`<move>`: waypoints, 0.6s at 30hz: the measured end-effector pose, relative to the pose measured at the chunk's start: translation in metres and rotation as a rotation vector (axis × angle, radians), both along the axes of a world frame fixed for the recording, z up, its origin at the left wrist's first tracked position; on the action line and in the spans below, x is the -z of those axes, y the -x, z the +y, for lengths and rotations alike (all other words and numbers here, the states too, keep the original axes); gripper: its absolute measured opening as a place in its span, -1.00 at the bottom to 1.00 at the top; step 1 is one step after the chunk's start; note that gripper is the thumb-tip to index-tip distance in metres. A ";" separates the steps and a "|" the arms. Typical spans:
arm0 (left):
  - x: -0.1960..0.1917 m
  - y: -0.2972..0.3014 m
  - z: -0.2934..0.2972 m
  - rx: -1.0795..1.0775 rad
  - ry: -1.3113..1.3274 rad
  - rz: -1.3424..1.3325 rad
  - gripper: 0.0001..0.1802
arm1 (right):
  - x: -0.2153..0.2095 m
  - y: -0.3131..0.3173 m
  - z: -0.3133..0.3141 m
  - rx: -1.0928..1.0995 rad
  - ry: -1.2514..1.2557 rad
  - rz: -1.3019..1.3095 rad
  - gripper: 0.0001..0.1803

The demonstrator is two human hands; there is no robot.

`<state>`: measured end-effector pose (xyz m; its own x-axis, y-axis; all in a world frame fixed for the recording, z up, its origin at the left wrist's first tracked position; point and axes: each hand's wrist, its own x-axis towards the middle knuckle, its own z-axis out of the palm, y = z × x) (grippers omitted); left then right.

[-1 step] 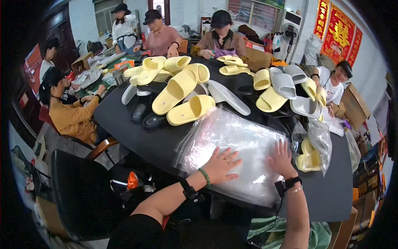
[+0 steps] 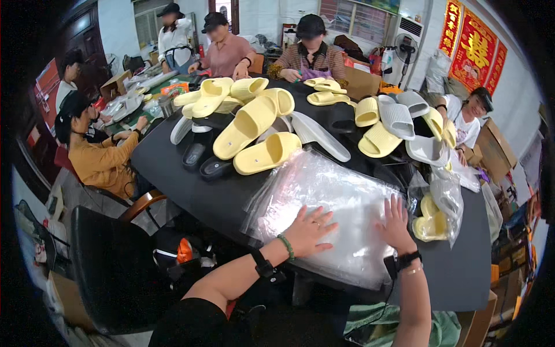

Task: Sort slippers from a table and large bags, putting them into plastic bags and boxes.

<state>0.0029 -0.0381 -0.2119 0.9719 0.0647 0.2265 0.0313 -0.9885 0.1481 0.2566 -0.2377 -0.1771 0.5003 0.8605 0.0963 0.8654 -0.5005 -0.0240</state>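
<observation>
Both my hands lie flat on a stack of clear plastic bags near the front edge of the dark table. My left hand rests on the left-middle part with fingers spread. Toward the stack's right side, my right hand also has its fingers spread. Neither holds anything. Beyond the stack is a heap of yellow slippers, with a grey slipper and black slippers among them. Right of my right hand, a yellow slipper and a grey one lie in clear plastic.
More yellow slippers and grey slippers are piled at the table's right. A black chair stands at my left. Several people sit or stand around this table and a green one behind. Cardboard boxes stand at the right.
</observation>
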 end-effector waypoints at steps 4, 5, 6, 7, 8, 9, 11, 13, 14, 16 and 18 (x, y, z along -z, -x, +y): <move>0.003 0.001 0.000 0.012 0.015 -0.028 -0.28 | -0.047 0.078 -0.025 -0.119 -0.122 -0.002 -0.08; 0.002 -0.002 -0.001 0.032 0.030 -0.014 -0.28 | -0.051 0.095 -0.035 -0.116 -0.102 0.012 -0.07; 0.003 -0.002 -0.002 0.049 0.039 -0.004 -0.28 | -0.048 0.109 -0.043 -0.117 -0.086 0.047 -0.04; 0.004 -0.002 0.001 0.027 0.025 -0.008 -0.28 | -0.047 0.122 -0.047 -0.109 -0.075 0.101 -0.04; 0.004 -0.002 0.000 0.020 0.016 -0.009 -0.28 | -0.038 0.129 -0.054 -0.105 -0.027 0.109 -0.04; 0.003 -0.001 0.001 0.058 0.030 0.008 -0.28 | -0.022 0.133 -0.058 -0.098 0.022 0.120 -0.05; -0.002 -0.004 0.004 0.026 0.004 0.018 -0.27 | 0.011 0.134 -0.064 -0.084 -0.023 0.046 -0.12; 0.003 -0.003 0.006 0.018 -0.024 -0.050 -0.29 | 0.013 0.134 -0.062 -0.085 -0.087 0.025 -0.14; 0.003 -0.004 0.007 0.038 -0.025 -0.072 -0.29 | 0.013 0.134 -0.063 -0.079 -0.101 0.027 -0.14; 0.003 -0.010 0.005 0.048 -0.023 -0.067 -0.30 | 0.013 0.133 -0.067 -0.057 -0.131 0.037 -0.14; -0.001 -0.013 0.002 0.086 -0.015 -0.031 -0.30 | 0.013 0.133 -0.075 -0.042 -0.169 0.069 -0.15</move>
